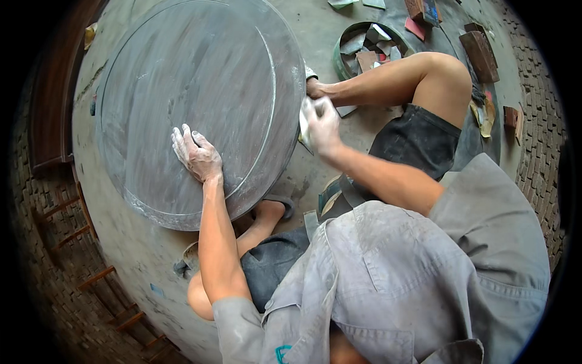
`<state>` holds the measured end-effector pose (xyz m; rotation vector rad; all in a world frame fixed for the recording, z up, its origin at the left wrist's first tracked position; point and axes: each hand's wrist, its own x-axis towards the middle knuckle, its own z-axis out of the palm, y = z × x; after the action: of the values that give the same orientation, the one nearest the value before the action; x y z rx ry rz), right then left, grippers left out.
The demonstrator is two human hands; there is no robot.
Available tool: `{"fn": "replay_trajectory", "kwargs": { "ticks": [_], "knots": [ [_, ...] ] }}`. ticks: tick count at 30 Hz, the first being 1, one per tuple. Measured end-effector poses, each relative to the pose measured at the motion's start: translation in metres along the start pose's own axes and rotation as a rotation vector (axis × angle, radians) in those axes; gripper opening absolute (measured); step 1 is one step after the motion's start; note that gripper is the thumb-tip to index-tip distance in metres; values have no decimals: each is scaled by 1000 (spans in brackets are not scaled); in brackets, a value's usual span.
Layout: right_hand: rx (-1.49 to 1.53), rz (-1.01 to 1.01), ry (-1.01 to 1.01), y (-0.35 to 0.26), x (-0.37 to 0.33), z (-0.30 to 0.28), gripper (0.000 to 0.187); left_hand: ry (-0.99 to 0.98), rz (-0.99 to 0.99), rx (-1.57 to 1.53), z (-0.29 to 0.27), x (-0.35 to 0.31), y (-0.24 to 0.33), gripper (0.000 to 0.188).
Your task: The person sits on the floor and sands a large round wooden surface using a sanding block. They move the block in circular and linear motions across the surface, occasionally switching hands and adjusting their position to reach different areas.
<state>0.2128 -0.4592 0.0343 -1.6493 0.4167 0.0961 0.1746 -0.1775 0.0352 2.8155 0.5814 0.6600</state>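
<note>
A large round board [194, 79] with a dark grey face lies before me. White dust and a pale curved ring mark run near its rim. My left hand [199, 155], coated in whitish dust, rests on the face with its fingers stretched out. At the board's right edge my right hand [323, 124] is closed and slightly blurred by motion. Pressed between it and the rim is a pale flat piece [304, 128], mostly covered by the fingers; its kind does not show clearly. My bare legs bend around the near and right sides of the board.
A green round tub [337, 59] holding several broken flat scraps stands beyond my right leg. Reddish-brown blocks [479, 56] and a red scrap [414, 28] lie at the far right. Dark wooden furniture [57, 91] is at the left, with a ladder-like wooden frame [97, 277] below it.
</note>
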Motion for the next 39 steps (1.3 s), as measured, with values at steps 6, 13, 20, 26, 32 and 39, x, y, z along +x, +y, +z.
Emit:
{"fn": "replay_trajectory", "kwargs": {
  "ticks": [6,13,20,26,32,39],
  "knots": [
    [-11,117,-101,-7,-13,-7,27,8,-5,3,0,-2,-4,39],
    [78,136,-201,19,-46,-13,29,22,-13,-13,2,3,2,39],
    [-21,167,-192,9,-56,-8,28,11,-18,3,0,0,-5,39],
    [-17,189,-351,20,-69,-17,25,72,23,23,4,0,-7,37],
    [-85,262,-585,21,-97,-17,27,50,-15,-5,6,0,1,39],
    [-483,-425,-806,-6,-56,-49,18,96,-24,-18,3,-2,-4,36]
  ]
}}
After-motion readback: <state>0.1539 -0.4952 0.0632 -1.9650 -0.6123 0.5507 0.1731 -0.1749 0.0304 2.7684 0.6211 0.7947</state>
